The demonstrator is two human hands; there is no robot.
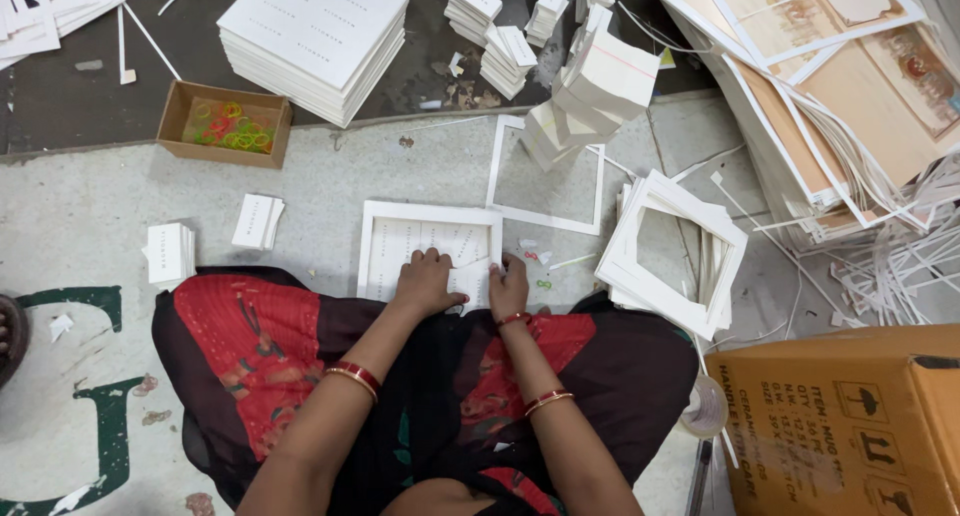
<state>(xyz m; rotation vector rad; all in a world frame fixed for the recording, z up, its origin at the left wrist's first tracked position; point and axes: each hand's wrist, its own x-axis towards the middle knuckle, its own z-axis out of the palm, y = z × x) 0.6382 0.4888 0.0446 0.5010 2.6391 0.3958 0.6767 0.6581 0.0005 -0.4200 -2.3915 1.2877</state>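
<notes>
A white die-cut card sheet (pixel 430 238) with a frame border lies on the floor right in front of my lap. My left hand (pixel 425 284) presses flat on its near part, fingers curled over the small cards. My right hand (pixel 508 288) rests at the sheet's near right corner, fingers pinching at its edge. Whether a card is between those fingers is hidden.
An empty white frame (pixel 497 166) lies beyond the sheet, and a pile of such frames (pixel 665 251) sits to the right. Stacks of small white cards (pixel 590 86), a tall stack of white sheets (pixel 315 41), a cardboard tray of coloured rubber bands (pixel 225 124), a brown carton (pixel 840 421), paper offcuts (pixel 890 266).
</notes>
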